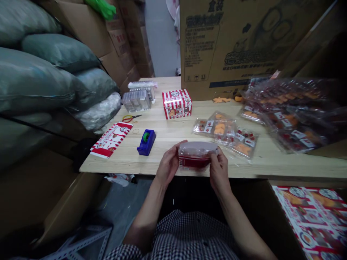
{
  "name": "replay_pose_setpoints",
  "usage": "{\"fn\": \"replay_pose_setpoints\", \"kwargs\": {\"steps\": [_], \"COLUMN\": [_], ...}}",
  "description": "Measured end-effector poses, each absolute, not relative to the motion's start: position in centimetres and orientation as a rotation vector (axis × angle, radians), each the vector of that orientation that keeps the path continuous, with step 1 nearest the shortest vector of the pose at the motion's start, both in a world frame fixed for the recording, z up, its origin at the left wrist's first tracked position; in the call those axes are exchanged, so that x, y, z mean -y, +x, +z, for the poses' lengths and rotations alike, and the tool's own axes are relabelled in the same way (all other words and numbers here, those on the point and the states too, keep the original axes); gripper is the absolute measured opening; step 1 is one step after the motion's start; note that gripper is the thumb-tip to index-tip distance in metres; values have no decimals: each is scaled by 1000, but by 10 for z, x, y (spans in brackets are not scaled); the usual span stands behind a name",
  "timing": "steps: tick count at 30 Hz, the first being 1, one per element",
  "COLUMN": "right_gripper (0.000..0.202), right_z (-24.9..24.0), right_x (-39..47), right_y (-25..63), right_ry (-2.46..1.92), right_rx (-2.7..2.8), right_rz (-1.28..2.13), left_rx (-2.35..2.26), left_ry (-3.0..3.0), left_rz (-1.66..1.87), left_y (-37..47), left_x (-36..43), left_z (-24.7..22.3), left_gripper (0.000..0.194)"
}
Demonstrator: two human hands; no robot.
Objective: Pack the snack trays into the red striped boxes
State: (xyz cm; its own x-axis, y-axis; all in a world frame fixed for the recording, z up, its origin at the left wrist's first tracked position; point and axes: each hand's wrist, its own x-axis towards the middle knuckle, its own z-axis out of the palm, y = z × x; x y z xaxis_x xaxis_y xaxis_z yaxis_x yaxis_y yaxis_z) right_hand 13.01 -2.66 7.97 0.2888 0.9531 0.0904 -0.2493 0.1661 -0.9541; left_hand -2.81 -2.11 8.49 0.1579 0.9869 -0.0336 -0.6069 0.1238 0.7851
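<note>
Over the table's front edge, a small red-and-white striped carton (193, 162) is held between both hands. A pale grey top part and shiny clear plastic show along its upper side; whether this is a flap or a bag I cannot tell. My left hand (169, 164) grips its left end, the thumb side near the upper edge. My right hand (219, 168) is closed on the right end, with fingers bent at the upper corner. Just beyond lie clear packets (222, 128) with orange and dark red pieces. Farther back stands a closed striped carton (176, 104) of similar print.
A blue tape dispenser (146, 142), yellow-handled scissors (131, 118) and flat printed cartons (111, 139) lie at left. Clear plastic cases (137, 100) stand behind. More packets (295, 112) are heaped at right. A large cardboard box (230, 43) blocks the back; stuffed sacks (35, 79) line the left.
</note>
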Motion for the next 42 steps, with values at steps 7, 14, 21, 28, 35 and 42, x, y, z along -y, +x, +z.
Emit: {"fn": "replay_pose_setpoints", "kwargs": {"steps": [7, 14, 21, 28, 35, 42], "right_gripper": [27, 33, 40, 31, 18, 28], "right_z": [72, 85, 94, 47, 17, 17], "right_x": [23, 21, 86, 122, 91, 100], "right_y": [149, 158, 169, 179, 176, 189], "right_ry": [-962, -928, -1117, -1312, -1169, -1092], "right_rx": [909, 960, 771, 714, 671, 809], "right_rz": [1254, 1372, 1640, 1530, 1715, 1740], "left_rx": [-799, -962, -1055, -937, -843, -878], "left_ry": [822, 961, 626, 536, 584, 1065], "left_rz": [1246, 1356, 1146, 911, 889, 749], "left_y": [-27, -16, -7, -22, -44, -55], "left_x": [11, 9, 65, 82, 81, 77], "left_z": [79, 75, 70, 19, 4, 15], "left_gripper": [29, 24, 18, 26, 26, 32]}}
